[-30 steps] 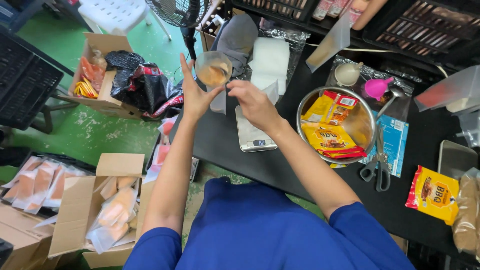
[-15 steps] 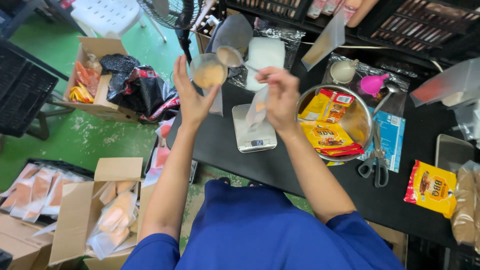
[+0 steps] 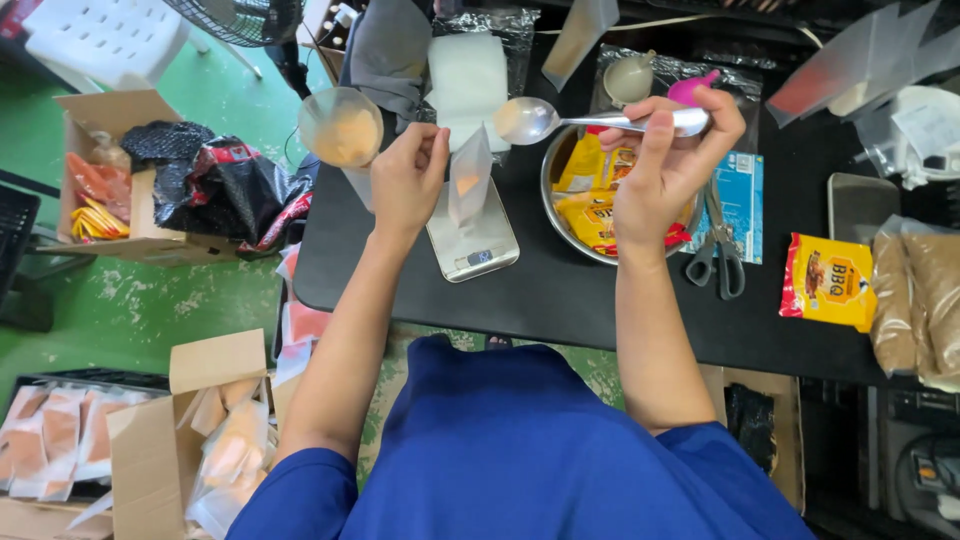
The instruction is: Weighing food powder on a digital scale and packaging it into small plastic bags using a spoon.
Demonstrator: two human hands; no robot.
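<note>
We hold a small clear plastic pouch pinched in our left hand, above the silver digital scale on the black tabletop. Our right hand grips a long metal spoon beside the pouch, so filling seems in hand, and the bowl must tip into the pouch mouth. We cannot tell what the spoon carries, and the round metal bowl under our right grip is partly hidden.

The scene is seen through a single camera worn on the head, pointed steeply downward and slightly forward. The blue-clad chest fills the bottom edge, and both forearms are viewed from close above. The black table is crossed from the right, the green floor is taken in at left. No second view is offered.
</note>
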